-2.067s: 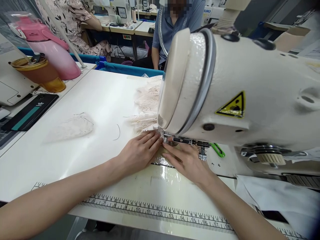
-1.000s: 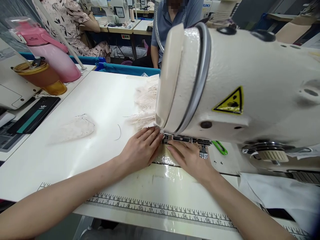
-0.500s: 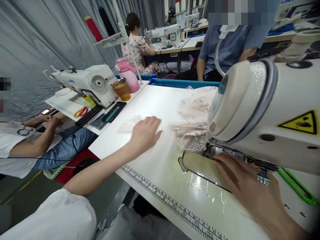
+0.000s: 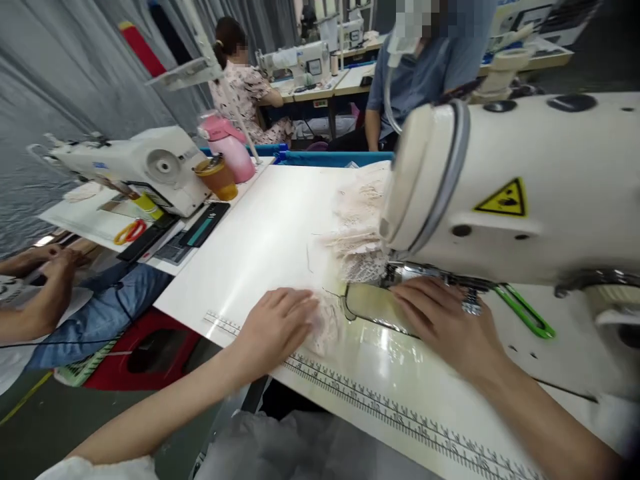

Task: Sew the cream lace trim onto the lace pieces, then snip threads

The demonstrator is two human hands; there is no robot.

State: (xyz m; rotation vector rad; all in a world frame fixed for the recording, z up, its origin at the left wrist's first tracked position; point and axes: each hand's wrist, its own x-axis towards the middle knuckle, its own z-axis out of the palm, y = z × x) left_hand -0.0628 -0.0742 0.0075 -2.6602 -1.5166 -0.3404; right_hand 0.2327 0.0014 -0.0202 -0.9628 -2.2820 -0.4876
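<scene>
My left hand (image 4: 283, 327) is at the front of the white table, its fingers closed on the edge of a small pale lace piece (image 4: 327, 323), somewhat blurred. My right hand (image 4: 443, 313) rests on the sewing machine bed beside the presser foot (image 4: 407, 270), fingers stretched out and no cloth visible in them. The sewing machine (image 4: 450, 173) fills the right side. Left of its needle area lies a bunch of gathered cream lace (image 4: 363, 257), with more pale lace (image 4: 367, 190) behind it, partly covered by the machine head.
Green thread snips (image 4: 525, 310) lie right of my right hand. A printed ruler (image 4: 380, 403) runs along the table's front edge. At left stand another sewing machine (image 4: 145, 163), an amber cup (image 4: 217, 177) and a pink bottle (image 4: 230, 147). Several people sit nearby.
My left hand has come nearer and toward the needle area, bringing the small lace piece along. My right hand stays by the presser foot. The view has swung right.
</scene>
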